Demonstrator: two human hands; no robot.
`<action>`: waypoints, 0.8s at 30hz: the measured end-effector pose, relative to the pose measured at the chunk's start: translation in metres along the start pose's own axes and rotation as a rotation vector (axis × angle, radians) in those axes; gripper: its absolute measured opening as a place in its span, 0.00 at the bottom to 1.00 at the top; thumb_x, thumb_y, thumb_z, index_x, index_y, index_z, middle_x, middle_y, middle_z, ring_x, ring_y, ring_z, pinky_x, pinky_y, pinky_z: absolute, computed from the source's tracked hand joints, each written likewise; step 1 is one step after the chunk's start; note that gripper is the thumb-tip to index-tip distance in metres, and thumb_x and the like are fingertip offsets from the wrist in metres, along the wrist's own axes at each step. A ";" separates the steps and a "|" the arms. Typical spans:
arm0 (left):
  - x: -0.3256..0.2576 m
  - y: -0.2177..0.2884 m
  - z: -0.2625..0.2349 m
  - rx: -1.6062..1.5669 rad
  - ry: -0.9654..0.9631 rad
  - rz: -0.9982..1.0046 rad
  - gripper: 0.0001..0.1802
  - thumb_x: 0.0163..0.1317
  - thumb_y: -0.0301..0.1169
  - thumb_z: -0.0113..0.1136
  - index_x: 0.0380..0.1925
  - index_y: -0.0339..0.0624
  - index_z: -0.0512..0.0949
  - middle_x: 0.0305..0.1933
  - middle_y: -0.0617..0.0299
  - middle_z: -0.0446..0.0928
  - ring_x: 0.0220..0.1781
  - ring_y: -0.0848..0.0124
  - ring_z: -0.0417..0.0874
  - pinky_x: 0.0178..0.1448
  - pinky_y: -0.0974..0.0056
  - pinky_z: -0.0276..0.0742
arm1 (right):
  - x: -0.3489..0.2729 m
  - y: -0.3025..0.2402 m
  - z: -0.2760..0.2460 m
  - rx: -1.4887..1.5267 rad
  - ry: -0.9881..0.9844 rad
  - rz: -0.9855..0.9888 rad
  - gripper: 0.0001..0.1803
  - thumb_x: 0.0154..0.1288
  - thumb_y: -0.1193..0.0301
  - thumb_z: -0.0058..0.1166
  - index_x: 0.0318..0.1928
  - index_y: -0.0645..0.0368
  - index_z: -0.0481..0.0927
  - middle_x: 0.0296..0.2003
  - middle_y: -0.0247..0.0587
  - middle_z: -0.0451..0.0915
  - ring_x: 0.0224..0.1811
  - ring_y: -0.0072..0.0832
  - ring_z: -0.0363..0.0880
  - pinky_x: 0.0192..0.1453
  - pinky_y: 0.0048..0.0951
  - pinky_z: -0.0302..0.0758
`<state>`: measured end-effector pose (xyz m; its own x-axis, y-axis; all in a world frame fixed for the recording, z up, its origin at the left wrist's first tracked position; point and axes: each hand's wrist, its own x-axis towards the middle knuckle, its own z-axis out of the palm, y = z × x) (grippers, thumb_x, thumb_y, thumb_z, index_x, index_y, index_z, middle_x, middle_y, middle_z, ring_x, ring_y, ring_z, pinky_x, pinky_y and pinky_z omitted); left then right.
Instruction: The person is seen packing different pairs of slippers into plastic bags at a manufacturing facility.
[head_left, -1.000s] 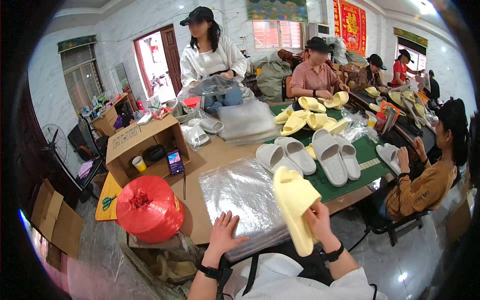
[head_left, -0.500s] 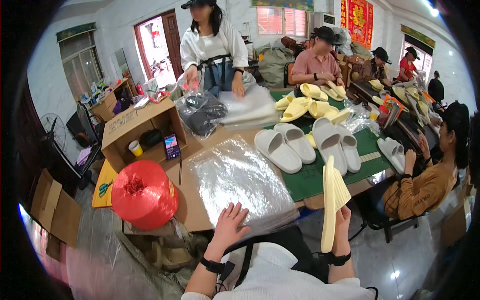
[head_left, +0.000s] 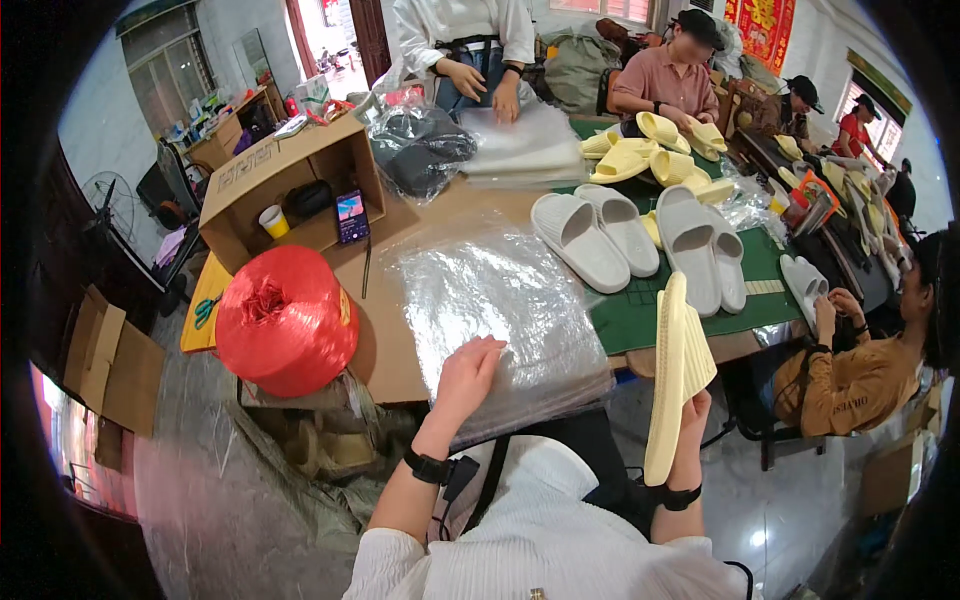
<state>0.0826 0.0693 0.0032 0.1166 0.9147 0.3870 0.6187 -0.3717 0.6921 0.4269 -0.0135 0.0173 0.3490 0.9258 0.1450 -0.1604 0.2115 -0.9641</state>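
So, right hand (head_left: 697, 410): fingers closed around a yellow slipper (head_left: 674, 385), mostly hidden behind it.
Yellow slipper: upright in the air at four o'clock of the clear plastic bags (head_left: 500, 290).
Left hand (head_left: 468, 378): fingers stretched close together over the bags' seven o'clock edge; whether they pinch a sheet, I cannot tell.
Clear plastic bags: stacked flat on the brown tabletop (head_left: 380, 350).
Grey slippers (head_left: 600, 262): two pairs at two o'clock of the bags, on a green mat (head_left: 635, 325).
Red twine roll (head_left: 288, 325): at nine o'clock.
Cardboard box (head_left: 270, 165): at ten o'clock, a cup (head_left: 273, 220) inside, a phone (head_left: 351, 217) upright at its opening.
Co-worker in pink (head_left: 655, 80): at one o'clock, beyond the mat.
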 end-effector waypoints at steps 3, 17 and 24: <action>0.000 0.005 -0.005 -0.139 -0.033 -0.177 0.14 0.70 0.35 0.56 0.47 0.43 0.86 0.53 0.50 0.84 0.57 0.51 0.82 0.61 0.55 0.77 | -0.001 0.005 0.002 -0.007 -0.005 -0.007 0.13 0.76 0.72 0.52 0.52 0.65 0.84 0.40 0.31 0.86 0.37 0.16 0.81 0.39 0.20 0.75; -0.011 0.034 -0.026 -0.227 -0.122 -0.321 0.14 0.71 0.33 0.57 0.53 0.43 0.83 0.44 0.49 0.86 0.41 0.60 0.87 0.48 0.63 0.80 | -0.014 -0.029 0.045 -0.441 -0.347 -0.413 0.15 0.65 0.76 0.62 0.52 0.68 0.83 0.52 0.43 0.85 0.54 0.31 0.83 0.58 0.32 0.78; -0.006 0.010 -0.020 -0.767 -0.314 -0.442 0.22 0.78 0.37 0.49 0.67 0.43 0.74 0.59 0.59 0.81 0.55 0.73 0.81 0.61 0.68 0.75 | -0.023 -0.020 0.071 -0.808 -0.736 -0.551 0.09 0.57 0.69 0.64 0.36 0.62 0.84 0.34 0.45 0.81 0.38 0.47 0.81 0.39 0.43 0.79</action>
<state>0.0728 0.0571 0.0199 0.2673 0.9572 -0.1115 -0.0113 0.1188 0.9929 0.3560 -0.0168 0.0488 -0.4586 0.7852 0.4160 0.5548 0.6187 -0.5563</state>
